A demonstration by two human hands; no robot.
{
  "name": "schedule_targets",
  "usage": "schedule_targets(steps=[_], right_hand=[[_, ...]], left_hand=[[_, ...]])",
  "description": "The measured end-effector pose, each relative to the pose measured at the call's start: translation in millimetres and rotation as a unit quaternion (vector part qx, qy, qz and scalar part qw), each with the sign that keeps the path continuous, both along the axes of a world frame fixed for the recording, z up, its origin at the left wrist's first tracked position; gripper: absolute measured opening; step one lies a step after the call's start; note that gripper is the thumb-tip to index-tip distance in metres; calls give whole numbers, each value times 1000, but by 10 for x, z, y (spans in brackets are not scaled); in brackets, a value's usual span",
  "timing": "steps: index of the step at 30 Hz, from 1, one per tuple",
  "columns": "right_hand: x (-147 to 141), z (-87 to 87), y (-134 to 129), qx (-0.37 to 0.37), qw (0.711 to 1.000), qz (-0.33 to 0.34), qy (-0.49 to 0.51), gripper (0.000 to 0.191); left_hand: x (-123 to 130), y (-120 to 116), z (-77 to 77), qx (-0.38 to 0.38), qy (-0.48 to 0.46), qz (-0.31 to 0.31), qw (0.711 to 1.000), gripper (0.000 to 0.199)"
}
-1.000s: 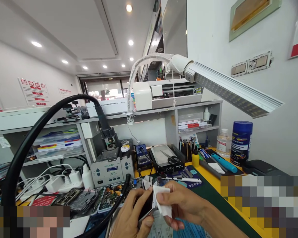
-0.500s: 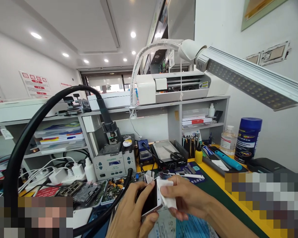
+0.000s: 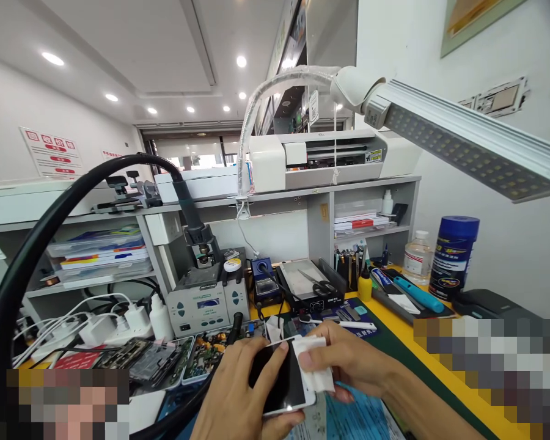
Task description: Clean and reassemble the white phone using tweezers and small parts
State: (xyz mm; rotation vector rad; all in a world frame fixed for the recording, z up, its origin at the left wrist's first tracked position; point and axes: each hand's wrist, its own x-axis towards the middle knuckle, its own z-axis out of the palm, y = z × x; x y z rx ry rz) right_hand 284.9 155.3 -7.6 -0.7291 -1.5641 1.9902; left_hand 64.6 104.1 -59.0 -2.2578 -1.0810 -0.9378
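Observation:
A smartphone (image 3: 288,380) with a dark screen and a white border lies tilted in my left hand (image 3: 238,382). The fingers of that hand reach over the screen, and the thumb is along the lower edge. My right hand (image 3: 348,360) pinches a folded white tissue (image 3: 315,373) and presses it on the phone's right end, covering part of the white border. A crumpled piece of white paper (image 3: 274,330) sits just beyond the phone. Beneath the hands is a blue printed sheet (image 3: 360,412).
A black hose (image 3: 73,189) arches over the left side near a rework station (image 3: 207,308). Trays of circuit boards (image 3: 206,348) lie left of my hands. Scissors (image 3: 321,284) rest on a flat device behind. A lamp (image 3: 467,146) hangs at upper right; a blue-capped can (image 3: 453,256) stands below.
The phone has turned so that more of its screen faces me. My right hand and the tissue have shifted slightly right and down along its end. The head view has moved a little.

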Motion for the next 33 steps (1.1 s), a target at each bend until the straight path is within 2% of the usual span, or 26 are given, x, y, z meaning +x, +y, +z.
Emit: schedule_targets(steps=[4, 7, 11, 15, 20, 24, 28, 30, 33], right_hand=[[5, 12, 27, 12, 999, -35, 1, 37], [27, 18, 10, 17, 1000, -1, -25, 36], [62, 36, -18, 29, 997, 54, -50, 32], [56, 29, 25, 41, 999, 9, -32, 36], [0, -24, 41, 35, 999, -23, -35, 45], [-45, -15, -22, 25, 999, -3, -46, 42], [-66, 14, -60, 26, 998, -7, -57, 38], [-72, 9, -61, 22, 998, -16, -65, 36], [-77, -23, -48, 9, 997, -25, -75, 30]], left_hand=[[-18, -1, 74, 33, 30, -7, 999, 73], [-27, -7, 125, 25, 59, -8, 998, 70], [-1, -3, 83, 8, 8, 7, 1000, 66], [8, 11, 44, 17, 18, -24, 999, 70], [6, -7, 124, -3, 20, -20, 1000, 66], [34, -19, 124, -66, -21, 4, 998, 60], [88, -51, 57, -152, -117, 15, 981, 66], [117, -96, 75, -209, -183, 16, 961, 66], [142, -176, 191, -316, -264, -10, 911, 61]])
